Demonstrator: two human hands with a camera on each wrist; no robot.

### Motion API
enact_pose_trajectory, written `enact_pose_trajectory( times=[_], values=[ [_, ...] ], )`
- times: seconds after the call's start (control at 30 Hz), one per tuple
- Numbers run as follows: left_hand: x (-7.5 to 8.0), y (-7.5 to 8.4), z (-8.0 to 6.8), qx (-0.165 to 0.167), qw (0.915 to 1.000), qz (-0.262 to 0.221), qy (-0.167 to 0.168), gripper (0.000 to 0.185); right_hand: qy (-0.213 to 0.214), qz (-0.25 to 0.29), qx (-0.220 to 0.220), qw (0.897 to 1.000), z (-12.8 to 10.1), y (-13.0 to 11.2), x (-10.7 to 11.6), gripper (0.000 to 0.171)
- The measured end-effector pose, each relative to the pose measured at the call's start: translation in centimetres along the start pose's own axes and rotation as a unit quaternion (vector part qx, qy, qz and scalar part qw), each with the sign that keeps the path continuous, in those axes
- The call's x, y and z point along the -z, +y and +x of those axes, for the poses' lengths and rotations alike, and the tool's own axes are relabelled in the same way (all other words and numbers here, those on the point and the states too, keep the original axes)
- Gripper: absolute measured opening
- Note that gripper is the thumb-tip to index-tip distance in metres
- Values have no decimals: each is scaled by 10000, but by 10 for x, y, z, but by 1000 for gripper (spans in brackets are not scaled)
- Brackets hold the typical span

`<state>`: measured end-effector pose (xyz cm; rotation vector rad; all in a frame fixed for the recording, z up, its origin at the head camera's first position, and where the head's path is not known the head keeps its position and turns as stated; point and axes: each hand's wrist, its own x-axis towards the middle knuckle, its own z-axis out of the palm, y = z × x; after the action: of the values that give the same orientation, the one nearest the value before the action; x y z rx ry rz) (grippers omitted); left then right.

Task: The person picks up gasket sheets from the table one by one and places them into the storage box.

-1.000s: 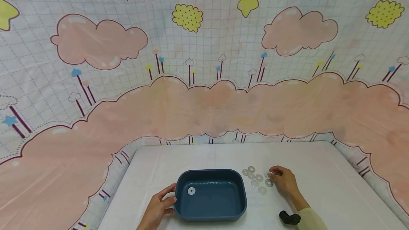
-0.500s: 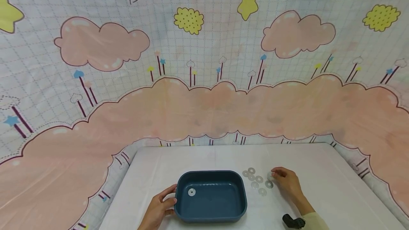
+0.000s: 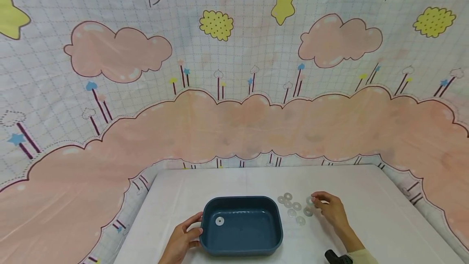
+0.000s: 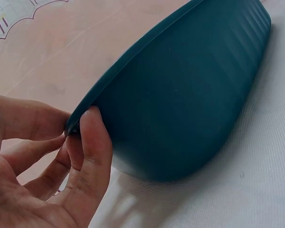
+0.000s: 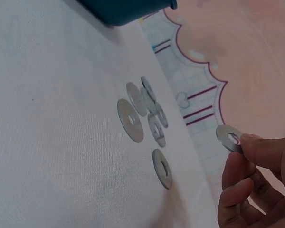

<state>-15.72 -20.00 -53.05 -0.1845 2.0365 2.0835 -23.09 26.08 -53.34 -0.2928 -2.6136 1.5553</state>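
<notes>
A dark blue rectangular bin [image 3: 253, 231] stands on the table, with one metal washer [image 3: 220, 221] lying flat inside near its left end. My left hand [image 3: 181, 235] holds the bin's left rim. In the left wrist view its thumb and fingers pinch the rim from both sides of the bin wall [image 4: 171, 95]. Right of the bin, my right hand [image 3: 331, 209] pinches a flat washer [image 5: 225, 137] between thumb and fingertip, raised off the table in the right wrist view. Several loose washers [image 3: 296, 206] lie between the bin and this hand, some overlapping.
A white cloth-covered table [image 3: 220, 182] carries everything. Behind it hangs a patterned curtain [image 3: 238, 129] with pink clouds and stars, also running down both sides. A black wrist camera [image 3: 338, 258] sits by the right sleeve.
My right hand has shifted slightly to the right with the washer it pinches. The left hand and bin stay in place; the head view has tilted a little.
</notes>
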Motion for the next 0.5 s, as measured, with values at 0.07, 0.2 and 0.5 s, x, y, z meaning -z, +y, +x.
enact_pose_trajectory(
  times=[0.07,0.2,0.5],
  values=[
    [0,0,0,14,10000,7,-8,62,-15,40,5,10000,-2,-3,0,26],
    [0,-1,0,2,10000,-10,-7,63,-53,86,2,9999,-7,-8,-1,26],
    [0,-1,-1,-41,10000,10,59,62,-91,372,82,9992,-14,-20,-8,23]
  ],
)
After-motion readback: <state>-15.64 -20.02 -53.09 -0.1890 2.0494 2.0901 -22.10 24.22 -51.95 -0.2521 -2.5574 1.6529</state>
